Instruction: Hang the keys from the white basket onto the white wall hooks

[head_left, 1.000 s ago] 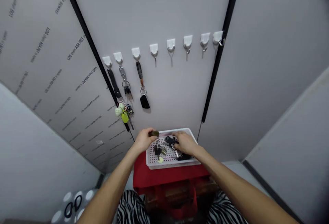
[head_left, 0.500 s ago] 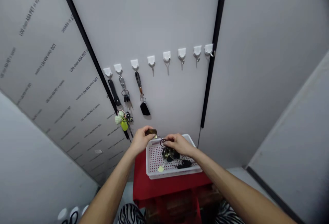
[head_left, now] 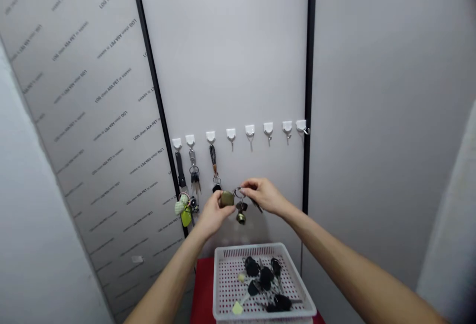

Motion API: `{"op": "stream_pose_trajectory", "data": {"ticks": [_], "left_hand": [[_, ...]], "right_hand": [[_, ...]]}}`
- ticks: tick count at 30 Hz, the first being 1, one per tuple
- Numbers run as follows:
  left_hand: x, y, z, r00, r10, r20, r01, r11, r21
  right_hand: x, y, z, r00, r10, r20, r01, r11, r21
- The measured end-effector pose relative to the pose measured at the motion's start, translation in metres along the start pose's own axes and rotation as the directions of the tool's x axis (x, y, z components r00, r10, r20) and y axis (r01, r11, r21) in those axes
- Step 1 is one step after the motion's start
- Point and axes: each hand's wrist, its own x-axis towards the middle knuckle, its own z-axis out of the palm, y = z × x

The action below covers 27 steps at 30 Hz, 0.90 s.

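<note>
Between my hands, above the basket and in front of the wall, is a bunch of keys (head_left: 241, 206) on a metal ring with a small brass bell-like charm. My left hand (head_left: 213, 217) pinches the round olive-brown fob (head_left: 227, 198) joined to that ring. With thumb and fingertips, my right hand (head_left: 265, 195) grips the key ring (head_left: 238, 192); a dark key hangs below those fingers. Just left of my hands, a braided key strap (head_left: 213, 158) hangs on a white hook (head_left: 210, 136), its black fob partly hidden by my left hand.
A row of white hooks (head_left: 250, 130) crosses the grey wall. Other keys (head_left: 195, 175) and a black strap with charms (head_left: 180, 169) hang at the left. Below, a white perforated basket (head_left: 219, 284) with several black-headed keys stands on a red surface (head_left: 203, 289).
Both hands have risen out of the basket with the bunch of keys, up to just below the hooks. The view has tilted upward, so the hooks and basket sit lower in the picture.
</note>
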Motion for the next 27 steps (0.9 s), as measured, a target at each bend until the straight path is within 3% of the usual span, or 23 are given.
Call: {"op": "stream_pose_trajectory", "data": {"ticks": [4,8,12,16,22,27], "left_hand": [[0.026,0.037,-0.008,0.990,-0.013,-0.141,0.003,0.997,-0.075],[0.052,0.064,-0.015,0.976,-0.021,-0.218,-0.001,0.995,-0.100],[0.071,0.074,-0.019,0.936,0.062,-0.346,-0.019,0.992,0.126],[0.076,0.076,-0.023,0.868,0.179,-0.463,0.020,0.920,0.392],[0.076,0.066,-0.019,0.867,0.252,-0.429,0.022,0.842,0.538],[0.074,0.065,-0.011,0.889,0.284,-0.360,-0.030,0.820,0.571]], "right_hand": [[0.033,-0.015,-0.012,0.987,-0.036,-0.156,0.048,0.996,0.070],[0.064,-0.023,-0.015,0.937,-0.039,-0.347,0.090,0.987,0.132],[0.083,-0.031,-0.016,0.889,0.017,-0.458,0.052,0.989,0.137],[0.094,-0.032,-0.015,0.884,0.073,-0.462,-0.016,0.992,0.126],[0.099,-0.018,-0.011,0.874,0.053,-0.483,-0.087,0.995,-0.050],[0.084,-0.017,-0.009,0.865,-0.022,-0.501,-0.066,0.985,-0.158]]}}
